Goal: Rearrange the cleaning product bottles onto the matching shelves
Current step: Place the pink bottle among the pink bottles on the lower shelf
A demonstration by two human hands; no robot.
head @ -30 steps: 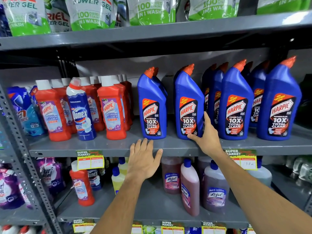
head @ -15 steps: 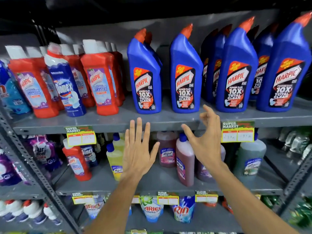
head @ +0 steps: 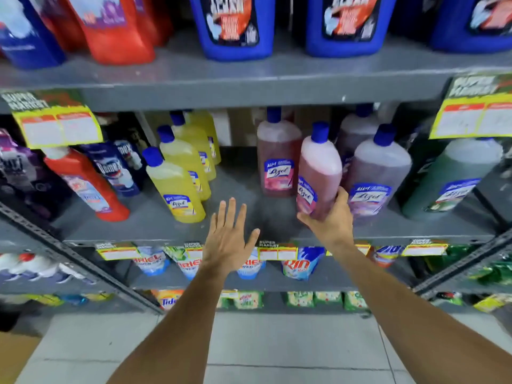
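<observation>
My right hand point(head: 328, 220) grips the base of a pink Lizol bottle point(head: 318, 167) with a blue cap, which leans left on the middle shelf point(head: 249, 217). Another pink Lizol bottle point(head: 278, 159) stands behind it, and a purple one point(head: 379, 170) is just to its right. My left hand point(head: 228, 239) hovers flat, fingers spread, at the shelf's front edge and holds nothing. Left of it stand yellow Lizol bottles point(head: 177, 184), a tilted red Harpic bottle point(head: 86, 184) and a blue Domex bottle point(head: 116, 170).
The shelf above point(head: 249, 79) carries blue Harpic bottles point(head: 235, 26) and red bottles point(head: 116, 31). A green Lizol bottle point(head: 454, 176) stands at right. Yellow price tags point(head: 58, 126) hang from the shelf edge. Detergent pouches point(head: 299, 264) fill the lower shelves above a tiled floor point(head: 249, 350).
The view dropped from the Harpic shelf to the Lizol shelf. My right hand left the blue Harpic bottle, came down and closed on the pink Lizol bottle. My left hand stayed open.
</observation>
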